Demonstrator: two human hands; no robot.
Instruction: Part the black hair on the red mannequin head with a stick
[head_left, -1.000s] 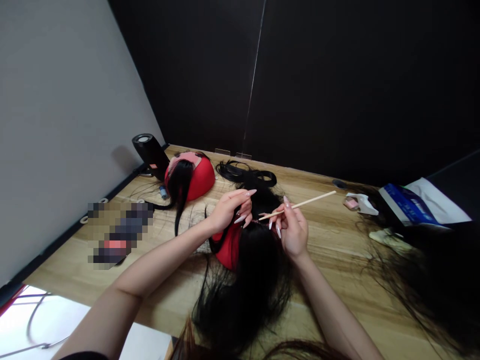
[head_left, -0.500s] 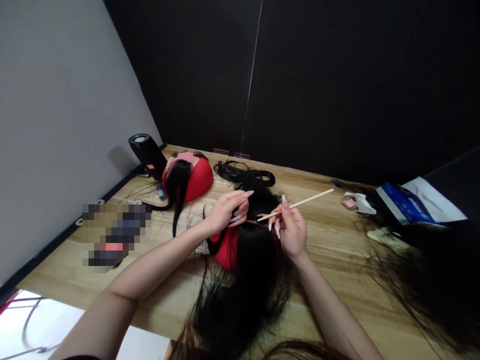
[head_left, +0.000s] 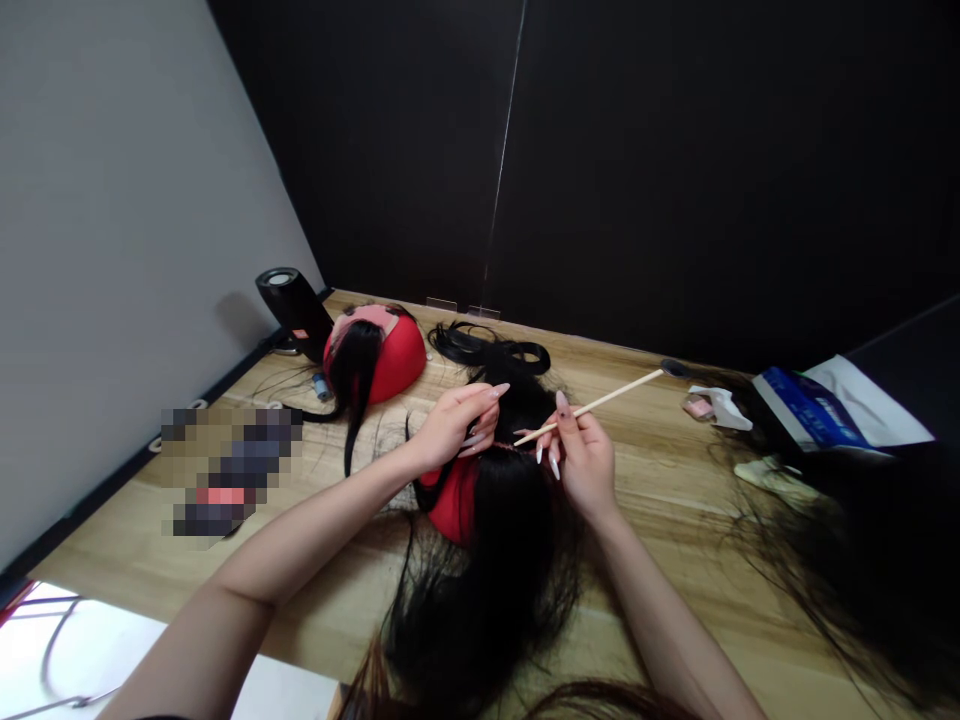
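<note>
In the middle of the table, long black hair (head_left: pixel 514 530) falls toward me over a red dome-shaped form (head_left: pixel 451 505). My right hand (head_left: pixel 587 462) pinches a thin wooden stick (head_left: pixel 619 392), its lower tip at the reddish parting line in the hair and its far end pointing up to the right. Just left of that line is my left hand (head_left: pixel 457 425), its fingers curled together and thumb stretched over them. What it holds, perhaps fine strands, is too small to make out.
A second red form (head_left: pixel 401 360) with black hair stands at the back left, beside a black cylindrical speaker (head_left: pixel 294 312). More black hair (head_left: pixel 487 348) lies behind my hands. To the right are a blue-and-white packet (head_left: pixel 810 410), a pinkish block (head_left: pixel 698 406) and a dark hair mass (head_left: pixel 877 560).
The wooden stick's far end has dipped slightly, and my right thumb has shifted a little left. My left hand stays almost in place.
</note>
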